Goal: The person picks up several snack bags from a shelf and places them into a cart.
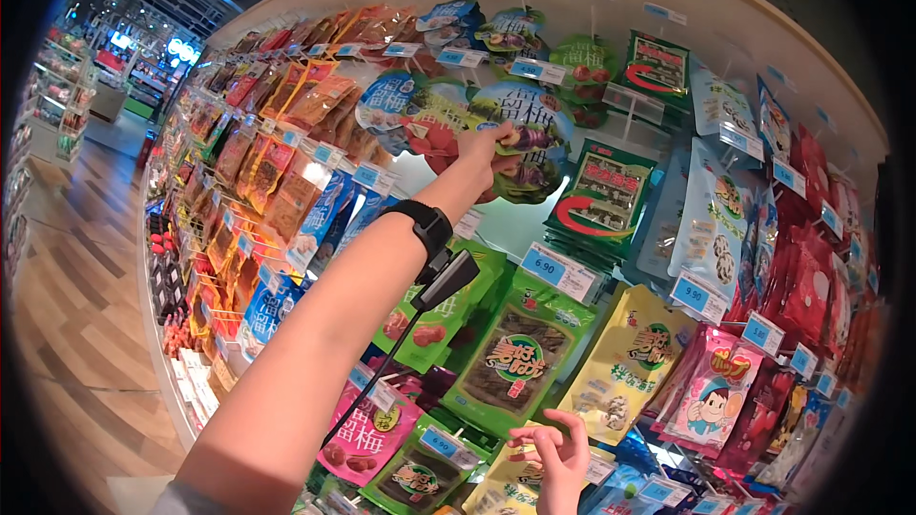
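Observation:
My left hand (488, 154), with a black strap and a dark device (445, 279) on the wrist, reaches up to the rack. Its thumb and fingers grip the lower part of a blue-green plum snack bag (522, 114), with another similar bag below it. Beside that hand hang a green-and-red plum snack bag (440, 111) and a blue round-topped bag (386, 104). Lower down, my right hand (554, 454) is raised with its fingers loosely bent and apart, holding nothing. Behind it are a green seaweed snack packet (519, 357) and a yellow packet (622, 368).
Hanging snack packets fill the curved wall display, with price tags (558, 270) jutting out on hooks. Dark green seaweed packets (601, 193) hang right of my left hand. Red packets (801, 286) line the far right. A wood-patterned floor aisle (86, 315) runs along the left.

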The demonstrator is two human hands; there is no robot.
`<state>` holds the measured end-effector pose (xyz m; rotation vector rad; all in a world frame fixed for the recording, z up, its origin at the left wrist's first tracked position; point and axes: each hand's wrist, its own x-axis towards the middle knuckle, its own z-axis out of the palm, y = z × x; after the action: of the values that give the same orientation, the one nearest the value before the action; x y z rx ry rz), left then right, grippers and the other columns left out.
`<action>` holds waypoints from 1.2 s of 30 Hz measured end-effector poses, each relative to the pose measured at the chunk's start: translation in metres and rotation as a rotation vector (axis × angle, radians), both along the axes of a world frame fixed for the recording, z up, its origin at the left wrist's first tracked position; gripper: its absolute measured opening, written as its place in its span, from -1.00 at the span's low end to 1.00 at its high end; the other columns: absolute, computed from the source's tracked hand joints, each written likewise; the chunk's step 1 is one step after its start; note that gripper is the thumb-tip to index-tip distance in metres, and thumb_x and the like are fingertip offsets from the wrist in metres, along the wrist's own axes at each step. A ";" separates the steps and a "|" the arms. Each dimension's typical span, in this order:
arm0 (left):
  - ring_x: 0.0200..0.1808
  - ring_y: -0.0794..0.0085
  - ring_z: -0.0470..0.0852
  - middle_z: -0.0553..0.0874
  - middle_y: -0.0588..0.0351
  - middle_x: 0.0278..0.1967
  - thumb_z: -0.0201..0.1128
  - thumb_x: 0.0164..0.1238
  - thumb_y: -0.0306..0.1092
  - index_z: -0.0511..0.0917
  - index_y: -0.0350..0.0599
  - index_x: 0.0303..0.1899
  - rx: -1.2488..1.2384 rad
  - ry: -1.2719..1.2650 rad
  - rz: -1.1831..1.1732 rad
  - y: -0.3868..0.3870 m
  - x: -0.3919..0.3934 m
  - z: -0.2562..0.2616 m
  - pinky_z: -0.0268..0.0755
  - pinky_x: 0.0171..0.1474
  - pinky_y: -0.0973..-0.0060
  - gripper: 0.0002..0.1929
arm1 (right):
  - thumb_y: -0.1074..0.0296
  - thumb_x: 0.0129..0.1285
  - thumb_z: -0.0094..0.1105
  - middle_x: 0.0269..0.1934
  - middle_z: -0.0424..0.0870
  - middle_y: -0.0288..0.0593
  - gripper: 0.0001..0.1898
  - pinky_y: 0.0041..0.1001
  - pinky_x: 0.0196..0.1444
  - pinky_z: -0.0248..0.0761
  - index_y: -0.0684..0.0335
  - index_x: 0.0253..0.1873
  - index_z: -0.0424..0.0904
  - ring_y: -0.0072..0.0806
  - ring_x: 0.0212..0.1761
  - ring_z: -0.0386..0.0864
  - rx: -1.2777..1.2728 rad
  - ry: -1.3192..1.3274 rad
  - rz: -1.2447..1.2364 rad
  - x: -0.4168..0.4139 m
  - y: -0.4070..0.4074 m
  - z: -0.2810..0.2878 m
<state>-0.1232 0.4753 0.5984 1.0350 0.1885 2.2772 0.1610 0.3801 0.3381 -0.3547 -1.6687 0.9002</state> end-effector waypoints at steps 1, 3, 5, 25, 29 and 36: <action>-0.35 0.27 0.56 0.48 0.02 -0.24 0.27 0.07 -0.32 0.43 -0.30 -0.27 0.029 0.003 0.008 0.004 -0.001 0.001 0.61 -0.41 0.47 -0.72 | 0.35 0.25 0.00 -0.31 0.57 -0.11 -0.69 -0.61 -0.40 0.43 0.26 0.06 0.26 -0.53 -0.35 0.54 0.005 -0.001 -0.009 0.004 0.001 -0.002; -0.36 0.24 0.56 0.47 0.00 -0.23 0.28 0.06 -0.32 0.42 -0.31 -0.27 0.054 -0.003 0.005 0.009 0.000 0.003 0.61 -0.42 0.47 -0.71 | 0.36 0.24 0.00 -0.31 0.57 -0.12 -0.71 -0.65 -0.44 0.41 0.26 0.04 0.28 -0.55 -0.39 0.55 -0.025 0.008 -0.066 0.012 0.003 -0.002; -0.37 0.24 0.57 0.47 0.01 -0.23 0.29 0.05 -0.32 0.41 -0.31 -0.27 0.045 -0.023 -0.014 0.010 0.001 0.002 0.61 -0.42 0.47 -0.69 | 0.36 0.24 0.00 -0.31 0.57 -0.12 -0.72 -0.67 -0.46 0.40 0.26 0.03 0.30 -0.56 -0.41 0.55 -0.044 0.003 -0.115 0.022 0.004 0.000; -0.27 0.30 0.56 0.51 0.05 -0.26 0.20 0.12 -0.45 0.45 -0.32 -0.30 0.082 -0.074 -0.047 0.021 -0.001 0.013 0.62 -0.25 0.37 -0.83 | 0.37 0.24 0.01 -0.40 0.58 -0.21 -0.77 -0.74 -0.48 0.30 0.28 -0.04 0.37 -0.66 -0.48 0.51 -0.023 -0.028 -0.192 0.028 0.005 -0.002; -0.40 0.26 0.57 0.52 0.00 -0.34 0.21 0.10 -0.46 0.43 -0.39 -0.37 0.181 -0.079 -0.149 0.027 -0.006 0.015 0.65 -0.42 0.43 -0.83 | 0.36 0.24 0.01 -0.40 0.58 -0.20 -0.78 -0.73 -0.47 0.32 0.29 -0.05 0.38 -0.64 -0.48 0.51 -0.035 -0.018 -0.192 0.025 -0.002 0.005; -0.28 0.27 0.55 0.50 0.02 -0.26 0.21 0.11 -0.45 0.44 -0.33 -0.30 0.083 -0.043 -0.117 0.038 -0.004 0.007 0.62 -0.25 0.32 -0.82 | 0.41 0.21 -0.03 -0.40 0.58 0.06 -0.82 -0.51 -0.45 0.46 0.36 -0.14 0.34 -0.35 -0.43 0.56 0.005 -0.028 -0.202 0.008 0.004 0.021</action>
<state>-0.1271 0.5136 0.6050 1.0115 0.0157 2.2149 0.1693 0.3845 0.3593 -0.5249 -1.6270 0.7436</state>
